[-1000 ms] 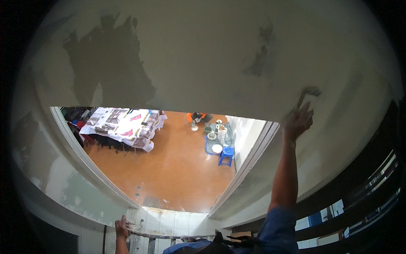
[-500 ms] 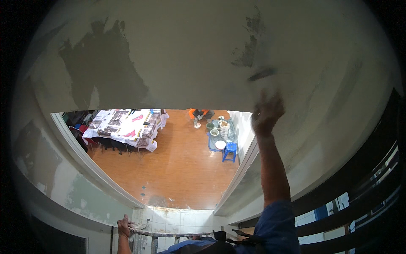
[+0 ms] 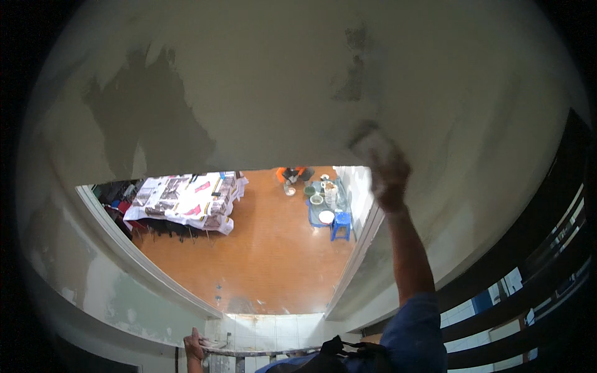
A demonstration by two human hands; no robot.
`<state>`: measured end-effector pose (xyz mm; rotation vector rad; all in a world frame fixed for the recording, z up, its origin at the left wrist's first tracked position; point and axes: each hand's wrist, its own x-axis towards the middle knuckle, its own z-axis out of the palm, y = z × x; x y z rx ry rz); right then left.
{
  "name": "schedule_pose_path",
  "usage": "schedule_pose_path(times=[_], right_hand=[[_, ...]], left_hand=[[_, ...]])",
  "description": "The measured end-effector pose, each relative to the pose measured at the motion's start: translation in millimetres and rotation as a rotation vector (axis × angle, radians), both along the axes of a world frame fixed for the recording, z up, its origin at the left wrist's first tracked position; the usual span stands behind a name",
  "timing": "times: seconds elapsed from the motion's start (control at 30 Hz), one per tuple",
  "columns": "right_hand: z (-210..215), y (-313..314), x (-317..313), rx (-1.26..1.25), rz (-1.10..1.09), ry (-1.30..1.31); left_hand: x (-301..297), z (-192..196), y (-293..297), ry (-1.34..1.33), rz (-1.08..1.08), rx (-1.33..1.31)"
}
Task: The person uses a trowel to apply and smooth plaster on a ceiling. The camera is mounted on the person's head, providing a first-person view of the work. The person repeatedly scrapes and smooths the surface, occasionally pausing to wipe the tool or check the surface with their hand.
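My right hand (image 3: 390,177) is raised to the grey plastered wall (image 3: 267,93), just above the edge of the opening. It is closed on a putty knife (image 3: 365,134), whose broad dark blade is blurred against the plaster. Dark damp smears of filler (image 3: 356,62) run up the wall above the blade, and a larger dark patch (image 3: 149,105) lies to the left. Low at the left, my left hand (image 3: 194,347) is closed beside the end of a ladder (image 3: 273,352), with a whitish thing by its fingers. What that hand grips is not clear.
Through the opening, a person in orange (image 3: 291,174) crouches on the wooden floor (image 3: 273,248). A cloth-covered table (image 3: 180,199) stands at the left. Several buckets (image 3: 317,199) sit on a sheet at the right, by a blue stool (image 3: 341,225). Dark bars (image 3: 497,336) cross the lower right.
My right hand and the putty knife have moved down and slightly left along the wall. My left hand stays by the ladder. The whole view has shifted a little.
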<state>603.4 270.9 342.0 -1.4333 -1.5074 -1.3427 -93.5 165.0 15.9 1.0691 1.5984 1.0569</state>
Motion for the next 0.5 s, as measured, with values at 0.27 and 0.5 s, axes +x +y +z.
schedule_pose_path(times=[0.27, 0.5], right_hand=[[40.4, 0.3, 54.9, 0.379, -0.313, 0.067], [-19.1, -33.0, 92.3, 0.32, -0.376, 0.464]], left_hand=[[7.6, -4.9, 18.3, 0.187, -0.125, 0.035], [-1.0, -13.1, 24.4, 0.108, -0.044, -0.076]])
